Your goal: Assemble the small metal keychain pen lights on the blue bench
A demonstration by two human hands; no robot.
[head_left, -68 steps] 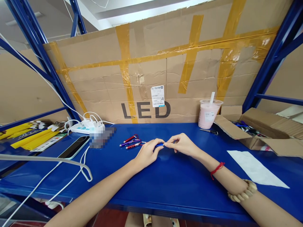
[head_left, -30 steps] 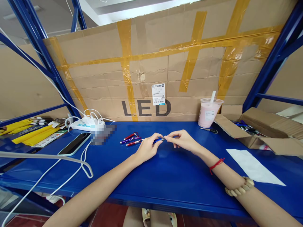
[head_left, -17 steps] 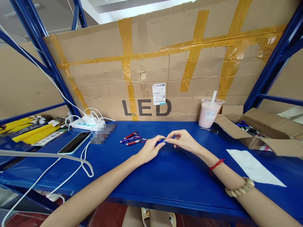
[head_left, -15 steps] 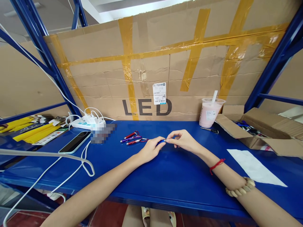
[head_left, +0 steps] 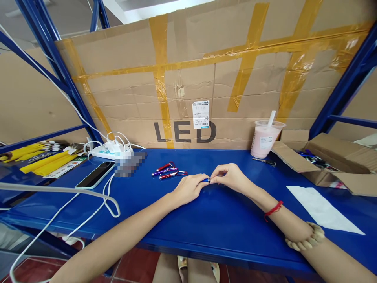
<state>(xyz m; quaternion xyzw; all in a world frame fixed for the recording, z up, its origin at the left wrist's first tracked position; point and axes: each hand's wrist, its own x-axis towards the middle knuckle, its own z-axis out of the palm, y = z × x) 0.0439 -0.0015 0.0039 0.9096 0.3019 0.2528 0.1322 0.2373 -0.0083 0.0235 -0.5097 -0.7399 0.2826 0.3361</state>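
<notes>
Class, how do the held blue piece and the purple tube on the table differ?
Place: the blue piece is in the left hand, its end touched by the right hand; the purple tube lies on the table between two red tubes.
Visibility: the left hand covers part of the blue piece; the purple tube shows almost whole.

A thin, knotted red cord (head_left: 273,211) and a chunky, pale beaded bracelet (head_left: 308,242) circle the right arm (head_left: 290,224) at lower right; cream footwear (head_left: 182,264) shows bottom centre.
</notes>
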